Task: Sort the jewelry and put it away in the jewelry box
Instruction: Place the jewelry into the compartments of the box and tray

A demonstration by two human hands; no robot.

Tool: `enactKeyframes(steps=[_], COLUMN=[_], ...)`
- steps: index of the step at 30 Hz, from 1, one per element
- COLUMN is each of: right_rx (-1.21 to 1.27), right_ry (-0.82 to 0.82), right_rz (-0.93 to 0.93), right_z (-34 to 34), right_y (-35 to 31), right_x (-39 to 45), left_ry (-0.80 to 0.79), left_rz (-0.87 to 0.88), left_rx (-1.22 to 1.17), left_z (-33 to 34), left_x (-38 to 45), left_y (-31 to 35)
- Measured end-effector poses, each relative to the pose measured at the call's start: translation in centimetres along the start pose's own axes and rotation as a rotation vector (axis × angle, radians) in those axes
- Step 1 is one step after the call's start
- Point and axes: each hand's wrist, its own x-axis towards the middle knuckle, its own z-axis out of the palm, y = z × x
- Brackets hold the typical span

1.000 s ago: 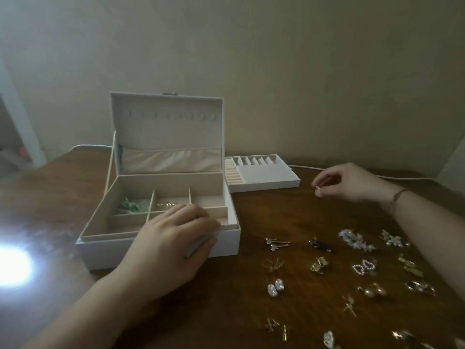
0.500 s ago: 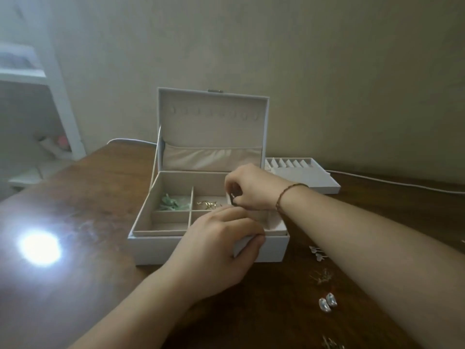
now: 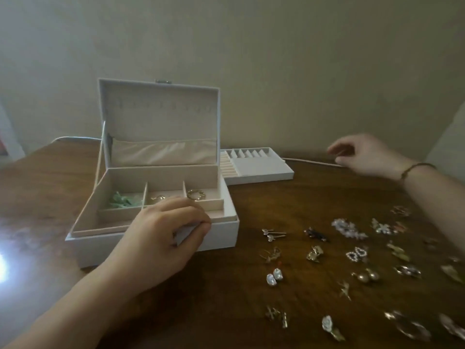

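Barely begun: jewelry box (image 3: pixel 214 233) open, gold ring (image 3: pixel 196 194) and few pieces inside. Left hand (image 3: pixel 161 238) gripping its front edge; right hand (image 3: pixel 362 157) loosely spread, holding nothing, right of it. Many earrings (image 3: pixel 352 258) unsorted beside it.

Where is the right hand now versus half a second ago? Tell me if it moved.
Yes. The right hand has left the jewelry box and moved right, now beyond the separate tray.

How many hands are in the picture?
2. The left hand grips the front edge of the open jewelry box. The right hand hovers over the table at the far right, fingers loosely curled, holding nothing I can see.
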Motion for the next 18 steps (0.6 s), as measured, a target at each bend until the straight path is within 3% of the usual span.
enactKeyframes(steps=[3, 7, 12, 18], right_rx=[-0.093, -0.18, -0.205, -0.202], right_ry=[-0.127, -0.341, -0.31, -0.18], right_rz=[0.26, 0.399, 0.407, 0.356], right_z=[-1.3, -0.2, 1.5, 2.8], right_y=[8.0, 12.9, 13.3, 13.5], right_x=[-2.6, -5.7, -5.9, -5.5], left_ry=[0.061, 0.129, 0.084, 0.09], left_rz=[0.014, 0.013, -0.068, 0.0], left_rx=[0.01, 0.038, 0.063, 0.052], left_z=[0.6, 1.4, 2.6, 1.7], left_x=[0.0, -0.4, -1.6, -1.0], left_y=[-0.5, -1.8, -5.2, -3.5])
